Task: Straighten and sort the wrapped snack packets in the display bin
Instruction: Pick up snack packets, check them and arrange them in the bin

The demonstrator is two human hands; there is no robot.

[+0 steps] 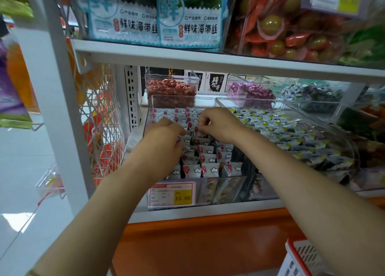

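Observation:
A clear plastic display bin [220,187] on the middle shelf holds several white snack packets [209,160] printed with red dots and clouds, lined up in rows. Both my hands are inside the bin over the middle rows. My left hand [164,137] has its fingers curled down onto packets at the left side. Just right of it, my right hand [218,122] pinches the edge of a packet with curled fingers. The packets under both hands are hidden. A dark packet [226,170] lies among the white ones at the front.
A price label [173,193] reading 15.80 is on the bin's front. To the right stands a bin of white, yellow-marked packets [291,129]. Behind are bins of red [170,89] and purple sweets [248,90]. The shelf above [208,57] hangs low. A white basket [302,259] sits lower right.

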